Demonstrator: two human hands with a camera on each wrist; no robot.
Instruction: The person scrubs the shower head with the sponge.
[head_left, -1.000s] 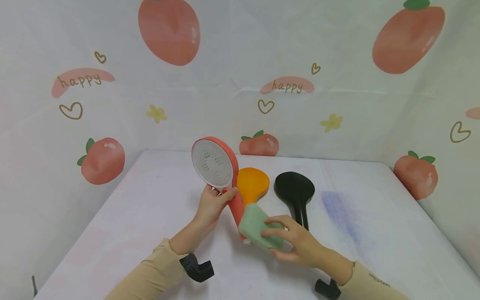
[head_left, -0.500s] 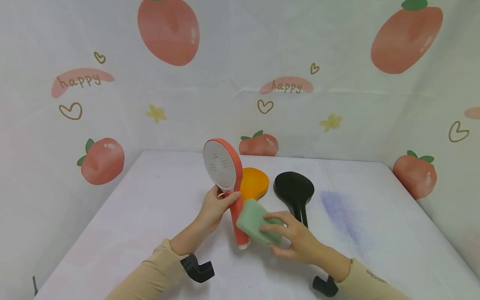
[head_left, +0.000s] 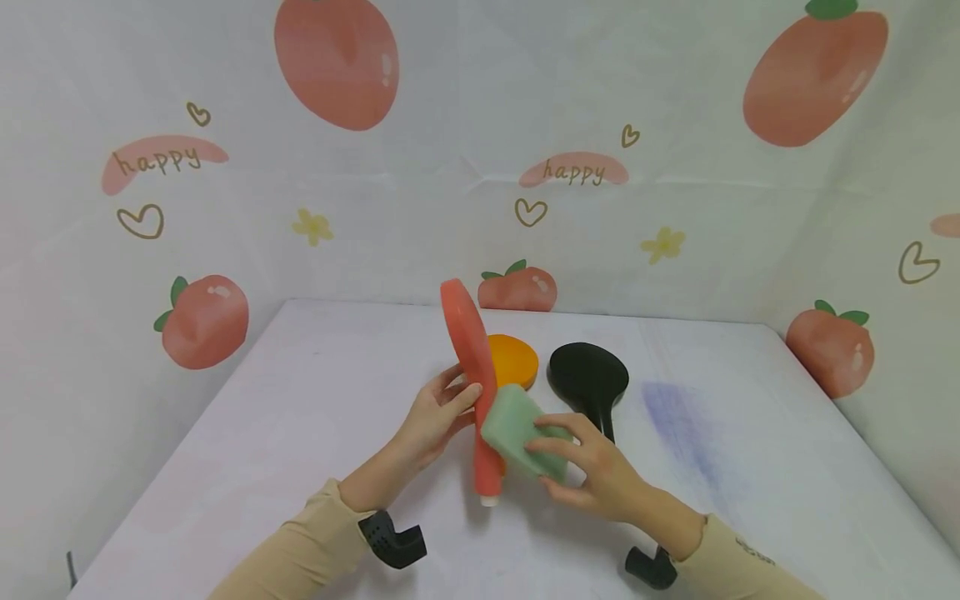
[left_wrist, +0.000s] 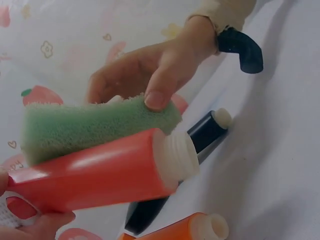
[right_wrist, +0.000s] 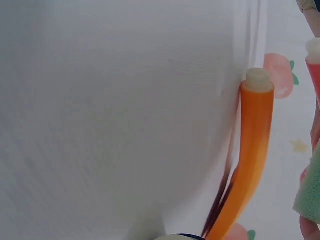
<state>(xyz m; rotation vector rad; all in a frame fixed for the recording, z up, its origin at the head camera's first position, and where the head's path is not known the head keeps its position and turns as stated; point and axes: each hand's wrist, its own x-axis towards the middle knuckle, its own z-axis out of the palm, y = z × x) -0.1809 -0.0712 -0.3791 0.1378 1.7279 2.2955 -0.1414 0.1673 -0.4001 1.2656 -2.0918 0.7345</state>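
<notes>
My left hand (head_left: 441, 415) grips a red shower head (head_left: 470, 333) by its handle, held up off the table and turned edge-on in the head view. Its white threaded end (left_wrist: 180, 155) points toward me. My right hand (head_left: 600, 467) pinches a green sponge (head_left: 517, 429) between thumb and fingers. The sponge lies along the side of the red handle, as the left wrist view shows from close by. Behind them an orange shower head (head_left: 516, 362) rests on the table, its handle mostly hidden in the head view. A black shower head (head_left: 588, 373) lies to its right.
The white table (head_left: 300, 392) carries a bluish smear (head_left: 682, 433) on the right. A white curtain (head_left: 420, 208) printed with fruit and hearts hangs behind it. Both wrists wear black camera mounts, one on the left wrist (head_left: 393, 540).
The red shower head has been rotated, its white spray face turning out of sight, and its head has shifted right. The sponge has stayed against the handle, moving slightly up.
</notes>
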